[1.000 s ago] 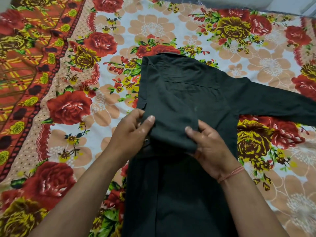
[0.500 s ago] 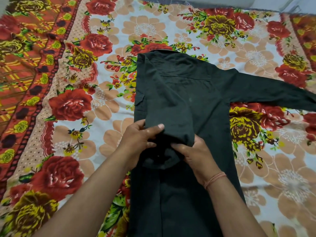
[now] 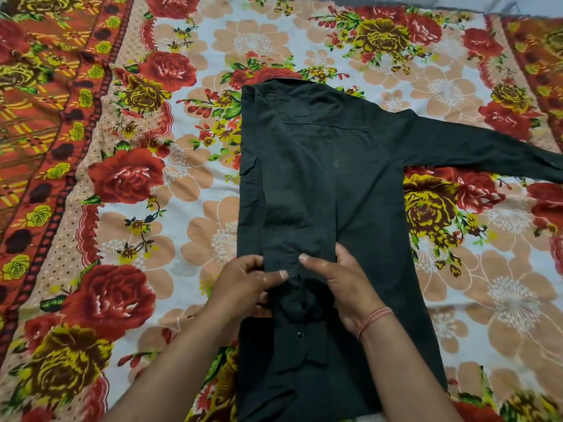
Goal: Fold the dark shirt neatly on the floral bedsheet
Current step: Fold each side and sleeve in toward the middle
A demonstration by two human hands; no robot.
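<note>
The dark shirt [image 3: 329,166] lies back-up on the floral bedsheet [image 3: 170,184], collar at the far end. Its left side is folded in, and that sleeve runs down the shirt's back toward me, cuff with a snap button near the bottom. The other sleeve stretches flat to the right edge of the view. My left hand [image 3: 243,287] pinches the folded sleeve's left edge. My right hand [image 3: 344,284] grips the same sleeve from the right, fingers pressing on the cloth. A thread band circles the right wrist.
The bedsheet has a broad orange and red border [image 3: 39,123] along the left and another strip at the far right. A pale surface shows past the sheet's far edge at the top.
Both hands have drawn the folded sleeve down the shirt's back toward me and come closer together on it. The sleeve now lies longer and straighter, with the cuff showing below my hands.
</note>
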